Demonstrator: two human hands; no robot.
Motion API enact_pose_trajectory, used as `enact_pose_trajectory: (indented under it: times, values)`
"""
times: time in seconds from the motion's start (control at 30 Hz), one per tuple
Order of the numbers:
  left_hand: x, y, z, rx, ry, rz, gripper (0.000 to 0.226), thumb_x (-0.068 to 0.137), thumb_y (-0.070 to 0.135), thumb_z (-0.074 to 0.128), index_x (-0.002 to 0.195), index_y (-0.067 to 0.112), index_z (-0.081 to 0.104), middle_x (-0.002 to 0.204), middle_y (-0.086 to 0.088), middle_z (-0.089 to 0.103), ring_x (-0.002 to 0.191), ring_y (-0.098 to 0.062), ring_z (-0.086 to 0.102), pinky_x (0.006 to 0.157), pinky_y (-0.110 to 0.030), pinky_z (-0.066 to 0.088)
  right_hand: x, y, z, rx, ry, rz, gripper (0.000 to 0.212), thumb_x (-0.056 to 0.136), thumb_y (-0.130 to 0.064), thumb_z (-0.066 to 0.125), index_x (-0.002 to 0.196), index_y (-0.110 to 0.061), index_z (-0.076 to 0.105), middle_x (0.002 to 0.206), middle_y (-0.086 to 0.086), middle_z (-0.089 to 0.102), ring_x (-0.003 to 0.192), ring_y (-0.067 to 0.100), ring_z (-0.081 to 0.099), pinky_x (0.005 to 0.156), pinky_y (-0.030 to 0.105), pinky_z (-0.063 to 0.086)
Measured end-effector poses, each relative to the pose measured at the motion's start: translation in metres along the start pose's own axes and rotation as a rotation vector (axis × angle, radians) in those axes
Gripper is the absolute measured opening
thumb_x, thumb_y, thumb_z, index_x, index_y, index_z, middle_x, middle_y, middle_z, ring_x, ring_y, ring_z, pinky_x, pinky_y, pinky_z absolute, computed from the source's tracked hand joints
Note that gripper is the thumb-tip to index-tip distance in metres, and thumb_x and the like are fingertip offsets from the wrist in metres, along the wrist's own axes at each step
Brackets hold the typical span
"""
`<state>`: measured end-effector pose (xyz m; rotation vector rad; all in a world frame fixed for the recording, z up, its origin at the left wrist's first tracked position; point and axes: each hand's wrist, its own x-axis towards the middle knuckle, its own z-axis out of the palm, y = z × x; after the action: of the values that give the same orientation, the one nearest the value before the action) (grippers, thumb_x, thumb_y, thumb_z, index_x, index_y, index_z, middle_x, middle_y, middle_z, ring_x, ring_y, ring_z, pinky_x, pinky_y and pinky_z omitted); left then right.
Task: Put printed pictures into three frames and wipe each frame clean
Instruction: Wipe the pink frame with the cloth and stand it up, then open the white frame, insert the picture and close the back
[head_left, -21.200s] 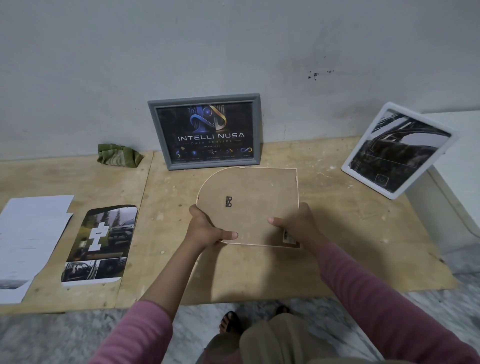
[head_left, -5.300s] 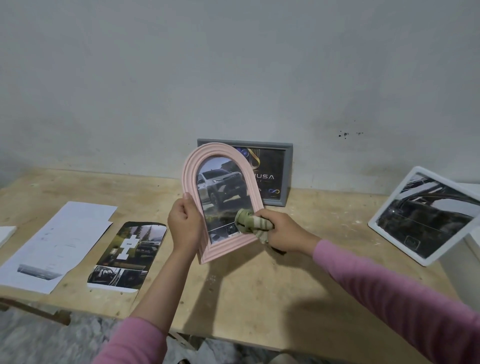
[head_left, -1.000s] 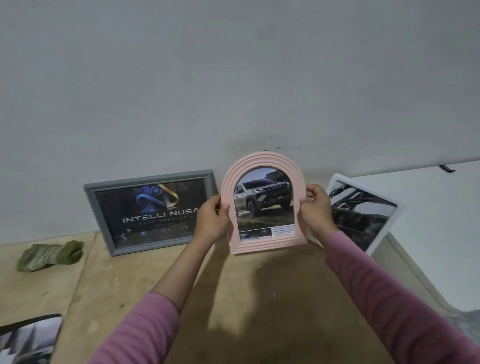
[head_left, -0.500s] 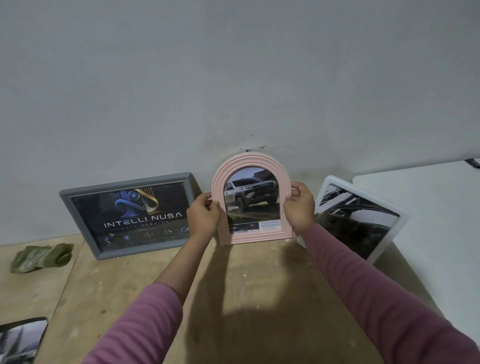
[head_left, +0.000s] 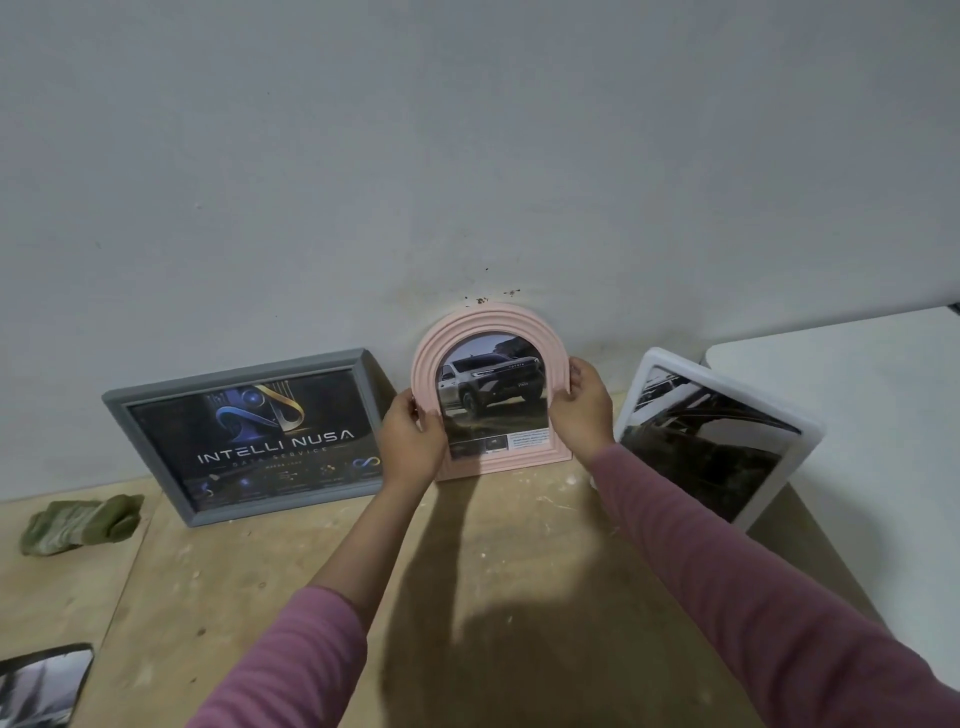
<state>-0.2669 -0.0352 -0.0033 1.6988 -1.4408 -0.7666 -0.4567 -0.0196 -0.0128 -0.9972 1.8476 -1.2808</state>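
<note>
Three frames stand in a row at the back of the wooden worktop (head_left: 498, 561), all against the grey wall (head_left: 467, 156). The grey frame (head_left: 244, 436) is on the left, with a dark print reading INTELLI NUSA. The pink arched frame (head_left: 488, 387) is in the middle, with a print of a pickup truck. The white frame (head_left: 719, 436) is on the right, tilted, with a dark print.

Two hands are on the pink arched frame. The left hand (head_left: 413, 441) holds its left edge low down, thumb on the front rim. The right hand (head_left: 582, 410) holds its right edge, fingers curled round the rim; so each grip is closed on that frame. Its bottom edge is at the worktop surface and its arch top is at the wall, just under a few dark specks.

One green cloth (head_left: 78, 522) lies bunched at the far left, well apart from the hands. One loose print (head_left: 44, 683) shows at the lower left corner, cut off by the picture edge.

The pink arched frame sits just beside the grey frame, with a narrow gap; the right hand is just beside the white frame. The front half of the worktop, under the two pink sleeves, is bare wood in shadow. A white surface (head_left: 857, 415) borders the worktop on the right.
</note>
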Motion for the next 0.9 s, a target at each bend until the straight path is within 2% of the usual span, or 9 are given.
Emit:
enact_pose_trajectory:
  times: [0.07,0.17,0.3,0.37,0.43,0.5,0.57,0.8,0.9]
  values:
    - [-0.006,-0.001,0.004,-0.006,0.031,-0.013,0.040,0.087,0.018,0.057,0.125,0.005,0.053,0.110,-0.006,0.060,0.100,-0.022,0.057,0.086,-0.036,0.049,-0.008,-0.003,-0.003,-0.022,0.015,-0.007,0.048,0.091,-0.001,0.047,0.138,-0.009,0.040,0.131,0.009,0.053,0.119,0.023,0.052,0.091,0.023,0.040]
    - [-0.022,0.000,0.010,0.002,0.121,-0.036,0.044,0.087,0.019,0.058,0.127,0.004,0.048,0.127,-0.013,0.047,0.116,-0.022,0.046,0.097,-0.041,0.045,-0.028,-0.002,-0.011,-0.070,0.022,-0.034,0.049,0.092,-0.003,0.048,0.140,-0.008,0.038,0.138,0.010,0.048,0.127,0.026,0.046,0.090,0.019,0.034]
    - [-0.046,0.009,0.020,-0.053,0.171,0.083,0.034,0.086,0.007,0.057,0.119,0.002,0.051,0.123,-0.011,0.041,0.105,-0.018,0.046,0.086,-0.021,0.036,-0.064,0.011,-0.025,0.003,0.048,-0.203,0.040,0.089,-0.003,0.051,0.129,-0.002,0.051,0.127,0.013,0.057,0.122,0.024,0.052,0.098,0.027,0.042]
    - [-0.053,0.012,0.030,-0.088,0.113,0.159,0.031,0.085,0.004,0.058,0.116,0.003,0.052,0.116,-0.004,0.040,0.101,-0.020,0.051,0.084,-0.022,0.040,-0.078,0.017,-0.033,-0.033,0.127,-0.253,0.036,0.085,-0.009,0.051,0.119,-0.001,0.059,0.117,0.013,0.064,0.110,0.022,0.059,0.095,0.032,0.048]
    - [-0.058,0.016,0.042,-0.121,0.025,0.197,0.031,0.086,0.006,0.058,0.116,0.006,0.051,0.113,-0.002,0.041,0.100,-0.023,0.055,0.085,-0.032,0.049,-0.092,0.020,-0.045,-0.056,0.224,-0.254,0.034,0.082,-0.015,0.048,0.109,-0.003,0.064,0.106,0.009,0.066,0.097,0.016,0.061,0.086,0.024,0.049]
    - [-0.066,0.025,0.057,-0.143,-0.082,0.216,0.030,0.087,0.006,0.058,0.116,0.006,0.051,0.116,-0.005,0.044,0.102,-0.022,0.055,0.088,-0.033,0.051,-0.103,0.028,-0.060,-0.038,0.360,-0.279,0.026,0.082,-0.012,0.048,0.099,-0.005,0.066,0.097,0.007,0.065,0.085,0.014,0.060,0.075,0.016,0.047]
    - [-0.072,0.033,0.072,-0.139,-0.175,0.235,0.031,0.087,0.007,0.059,0.117,0.006,0.052,0.119,-0.008,0.047,0.106,-0.020,0.053,0.093,-0.032,0.047,-0.112,0.039,-0.077,-0.007,0.450,-0.264,0.016,0.086,-0.005,0.052,0.094,-0.008,0.065,0.092,0.006,0.063,0.082,0.018,0.061,0.071,0.021,0.049]
    - [-0.086,0.055,0.117,-0.108,-0.552,0.197,0.047,0.091,0.016,0.058,0.134,0.005,0.043,0.136,-0.010,0.047,0.124,-0.022,0.047,0.107,-0.035,0.038,-0.123,0.066,-0.130,-0.010,0.725,-0.018,0.023,0.085,-0.007,0.057,0.108,-0.006,0.054,0.102,0.004,0.051,0.093,0.022,0.053,0.080,0.035,0.048]
    - [-0.089,0.069,0.127,-0.148,-0.607,0.199,0.054,0.093,0.017,0.057,0.142,0.008,0.035,0.142,-0.007,0.043,0.128,-0.018,0.044,0.108,-0.030,0.035,-0.115,0.076,-0.145,0.016,0.623,0.145,0.047,0.087,-0.014,0.057,0.131,-0.008,0.042,0.126,0.006,0.045,0.116,0.022,0.047,0.100,0.039,0.043]
